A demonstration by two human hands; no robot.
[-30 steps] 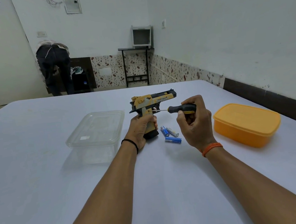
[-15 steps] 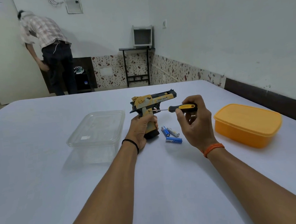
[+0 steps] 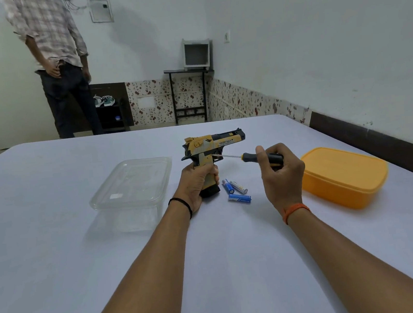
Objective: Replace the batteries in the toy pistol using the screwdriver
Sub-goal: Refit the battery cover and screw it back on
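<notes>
Left hand [image 3: 195,182]: wrapped round upright toy pistol [image 3: 214,144].
Right hand [image 3: 277,172]: pinching screwdriver [image 3: 263,157], shaft level, tip pointing 9 o'clock, at the pistol's side.

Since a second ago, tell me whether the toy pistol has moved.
No. The toy pistol stays upright in the left hand, same spot beside the clear container.

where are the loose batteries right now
In the head view, the three batteries lie on the white table, just right of the toy pistol, between both hands.
</notes>
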